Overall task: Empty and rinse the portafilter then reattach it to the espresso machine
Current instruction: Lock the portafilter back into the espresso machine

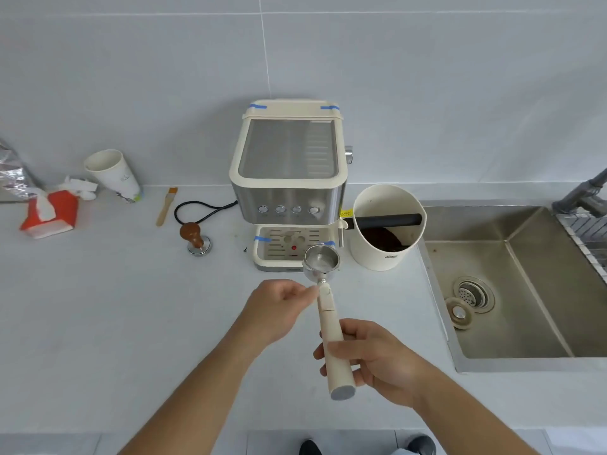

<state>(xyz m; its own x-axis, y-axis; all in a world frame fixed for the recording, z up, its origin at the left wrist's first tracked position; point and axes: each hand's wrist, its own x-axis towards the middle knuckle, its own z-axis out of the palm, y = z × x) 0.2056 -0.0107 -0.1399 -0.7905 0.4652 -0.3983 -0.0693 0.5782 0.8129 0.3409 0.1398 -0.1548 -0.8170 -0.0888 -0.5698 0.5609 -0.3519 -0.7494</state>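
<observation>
The portafilter (323,287) is held above the surface (131,323) by 2 hands. Its cream handle is gripped near the lower end by the right hand (371,359), fingers wrapped around it. The left hand (279,307) is curled, with its fingertips pinched against the handle's upper part, just below the metal neck. The metal basket is turned upward and looks empty, and it is held in front of the drip tray of the espresso machine (289,178), apart from the group head.

Just right of the machine, a cream knock box (387,224) with a black bar is seen, dark grounds inside. Further right a steel sink (519,284) is set into the surface, its strainer lying beside the drain. To the left, a wooden-handled tamper (196,239), a small brush (166,206), a paper cup (115,175) and a red tissue pack (51,213) are placed.
</observation>
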